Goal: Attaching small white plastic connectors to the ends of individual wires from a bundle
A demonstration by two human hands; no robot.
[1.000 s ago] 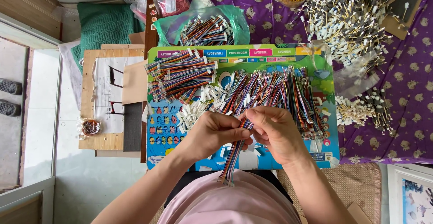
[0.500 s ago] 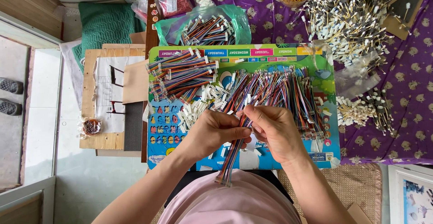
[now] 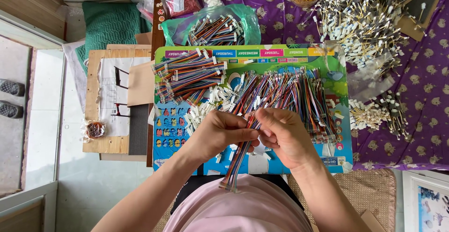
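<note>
My left hand [image 3: 220, 133] and my right hand [image 3: 284, 136] meet over the near edge of a colourful printed board [image 3: 327, 59]. Both pinch one bundle of multicoloured ribbon wires [image 3: 237, 159], which hangs down toward my lap and ends in a small connector [image 3: 228, 185]. Just beyond my fingers lies a wide heap of loose coloured wires [image 3: 290, 92]. A stack of finished wire bundles with white connectors [image 3: 189, 75] sits on the board's left part. Small white connector housings [image 3: 206, 108] are scattered between the stack and the heap.
A green plastic bag of wire bundles [image 3: 215, 28] lies behind the board. A pile of white-tipped yellow wires [image 3: 365, 12] covers the purple cloth [image 3: 421, 96] at right. A wooden board with paper [image 3: 110, 101] sits at left, shoes [image 3: 10, 99] farther left.
My fingers have shifted slightly on the wire bundle, which stays between both hands. Nothing else has moved.
</note>
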